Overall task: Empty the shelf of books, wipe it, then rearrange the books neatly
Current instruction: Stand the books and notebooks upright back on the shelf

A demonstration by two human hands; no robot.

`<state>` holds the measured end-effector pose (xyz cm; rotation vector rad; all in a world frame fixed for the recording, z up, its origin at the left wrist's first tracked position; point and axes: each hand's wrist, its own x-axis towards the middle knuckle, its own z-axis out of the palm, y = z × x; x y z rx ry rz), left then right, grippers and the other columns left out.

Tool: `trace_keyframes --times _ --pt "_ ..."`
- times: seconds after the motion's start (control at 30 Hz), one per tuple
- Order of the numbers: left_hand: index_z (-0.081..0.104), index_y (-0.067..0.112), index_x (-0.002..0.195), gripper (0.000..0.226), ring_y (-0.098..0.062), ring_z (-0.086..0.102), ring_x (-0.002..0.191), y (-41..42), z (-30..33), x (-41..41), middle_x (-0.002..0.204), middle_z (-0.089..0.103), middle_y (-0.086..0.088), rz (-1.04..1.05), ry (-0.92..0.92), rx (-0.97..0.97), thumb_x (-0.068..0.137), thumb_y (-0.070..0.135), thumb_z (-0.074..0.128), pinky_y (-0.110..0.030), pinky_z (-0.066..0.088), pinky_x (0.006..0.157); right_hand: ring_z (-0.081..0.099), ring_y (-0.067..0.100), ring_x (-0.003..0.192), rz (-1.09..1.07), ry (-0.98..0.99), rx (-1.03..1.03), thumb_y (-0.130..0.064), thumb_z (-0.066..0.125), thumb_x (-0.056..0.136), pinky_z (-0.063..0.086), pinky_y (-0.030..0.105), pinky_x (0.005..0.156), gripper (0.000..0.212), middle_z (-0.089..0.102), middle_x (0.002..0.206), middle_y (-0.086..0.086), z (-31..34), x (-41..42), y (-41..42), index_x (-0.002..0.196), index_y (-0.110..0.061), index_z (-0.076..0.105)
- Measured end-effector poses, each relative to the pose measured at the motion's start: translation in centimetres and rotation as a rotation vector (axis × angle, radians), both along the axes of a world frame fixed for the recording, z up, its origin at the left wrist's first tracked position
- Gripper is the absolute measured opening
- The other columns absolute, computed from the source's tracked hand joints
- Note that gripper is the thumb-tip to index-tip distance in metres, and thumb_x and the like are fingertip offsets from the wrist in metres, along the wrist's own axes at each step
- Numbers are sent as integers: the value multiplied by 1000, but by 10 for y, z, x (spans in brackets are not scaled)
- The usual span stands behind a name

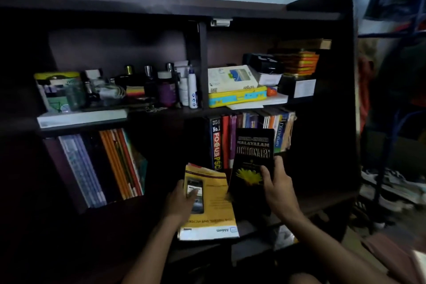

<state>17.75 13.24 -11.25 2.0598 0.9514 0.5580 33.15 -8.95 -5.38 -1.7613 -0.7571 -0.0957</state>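
Emptying barely begun: the right hand [277, 188] grips a black dictionary [252, 163] before the lower shelf [322, 200], the left hand [182, 203] holds a yellow booklet [214, 193]; rows of books [253, 129] still stand shelved, wiping and rearranging remain.

I see a dark brown wooden shelf unit [200, 62] with books in its lower compartments. A black hardcover dictionary with gold lettering and a yellow flower on the cover [252, 161] is upright, tipped slightly, in front of the right-hand row of upright books [251, 136]. Just left of it, a yellow and white paperback booklet [213, 210] lies tilted, its printed text upside down to me. A leaning stack of orange, red and blue-grey books [103, 168] fills the lower left compartment.
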Motion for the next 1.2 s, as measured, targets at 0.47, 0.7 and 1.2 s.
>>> trace_keyframes --times 0.47,0.7,1.2 --pt "71 24 109 19 -9 67 83 7 -7 -18 91 72 13 16 -154 178 93 36 70 -36 55 76 64 27 77 -183 -318 64 -25 51 103 50 42 54 12 61 99 3 -18 25 76 108 -24 40" --pt "65 34 107 22 -8 64 89 3 -6 -8 100 66 17 -49 56 322 96 52 58 -33 52 79 68 31 87 -88 -159 80 -35 47 101 56 54 69 21 67 107 0 -51 31 63 120 -35 37" --pt "59 29 136 62 -28 17 155 1 55 154 160 38 -4 -220 -39 1304 76 37 71 -72 7 116 56 15 108 -239 -264 304 -13 42 102 54 41 87 36 53 125 3 -62 51 69 134 -28 34"
